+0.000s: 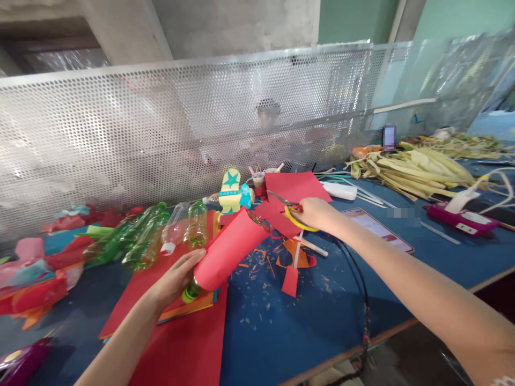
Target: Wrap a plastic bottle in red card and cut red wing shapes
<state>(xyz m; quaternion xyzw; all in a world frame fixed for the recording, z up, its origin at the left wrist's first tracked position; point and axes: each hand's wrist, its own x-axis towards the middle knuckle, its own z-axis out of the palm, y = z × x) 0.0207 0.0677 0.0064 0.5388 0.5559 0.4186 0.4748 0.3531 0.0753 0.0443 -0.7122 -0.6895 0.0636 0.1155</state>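
My left hand [182,274] is wrapped round a plastic bottle [230,251] covered in a red paper sleeve. The bottle is tilted, its green neck pointing down towards me and its far end up to the right. In my right hand [318,213] is a pair of scissors [285,200] with a yellow handle loop. Their blades point left, over red paper [295,187] and apart from the bottle. Below the scissors lie orange paper scraps [293,252] and a white stick with a small red paper piece [290,282] at its end.
Several bare plastic bottles [147,241] lie at the left, beside crumpled coloured paper [52,257]. A yellow paper-decorated bottle [230,194] stands near the perforated metal screen [161,134]. To the right are a phone [378,230], a purple power strip [462,220] and dried husks [414,166].
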